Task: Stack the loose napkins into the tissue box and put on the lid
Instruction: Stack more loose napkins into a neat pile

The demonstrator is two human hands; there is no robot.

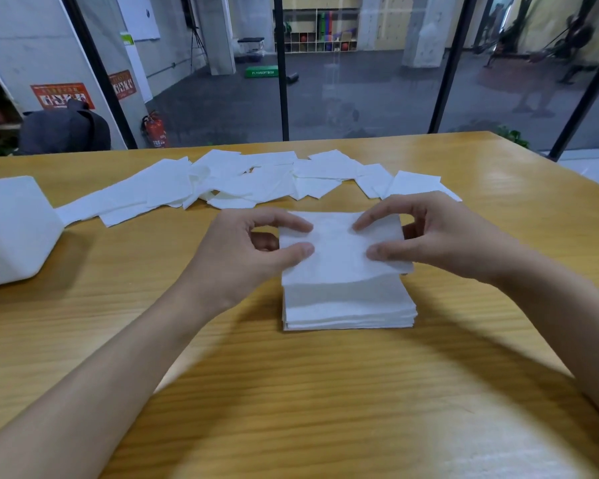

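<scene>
While top napkin [339,250] held raised, stack [348,305] white, square, neat

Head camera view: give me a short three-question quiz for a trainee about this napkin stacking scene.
1. True or false: the loose napkins lie nearer the person than the stack.
2. What do the left hand and right hand pinch? A the top napkin; B a pen; C nothing.
3. Fill in: the white box stands on the table toward the person's ____ side.
Key: 1 false; 2 A; 3 left.
</scene>
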